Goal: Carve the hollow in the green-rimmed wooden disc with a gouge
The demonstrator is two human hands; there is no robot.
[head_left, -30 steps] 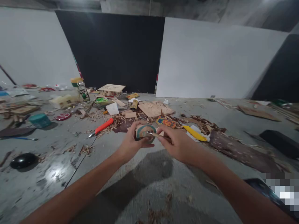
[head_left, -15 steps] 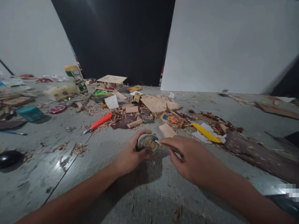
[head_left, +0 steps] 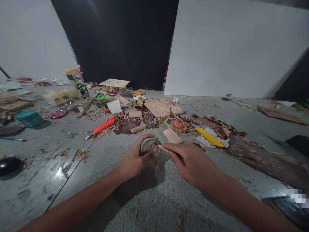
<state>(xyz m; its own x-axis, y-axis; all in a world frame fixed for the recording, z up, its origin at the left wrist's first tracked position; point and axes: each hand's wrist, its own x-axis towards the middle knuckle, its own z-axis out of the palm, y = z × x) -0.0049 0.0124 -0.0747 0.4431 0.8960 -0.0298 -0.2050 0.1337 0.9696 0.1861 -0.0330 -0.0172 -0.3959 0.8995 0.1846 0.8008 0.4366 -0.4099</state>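
Note:
My left hand [head_left: 136, 158] is closed around a small round wooden piece [head_left: 151, 147] with a teal ring near its rim, its face tilted toward me just above the floor. Between the fingers and thumb of my right hand [head_left: 190, 161] is a slim wooden-handled tool [head_left: 163, 148] with a metal end. The tool's dark tip meets the face of the round piece, and its exact kind is too small to tell. A pale wooden block [head_left: 172, 136] lies just beyond my hands.
Wood shavings and scraps lie beyond my hands, with an orange cutter [head_left: 103, 126], a yellow cutter [head_left: 209, 137] and a painted piece [head_left: 175, 124]. At left are a teal container [head_left: 29, 118] and a black round object [head_left: 9, 166]. A phone-like object [head_left: 287, 209] is at lower right.
My right hand has shifted slightly, and the tool sits at a different angle, its tip farther left on the round piece. My left hand still holds that piece. The camera view has moved a little.

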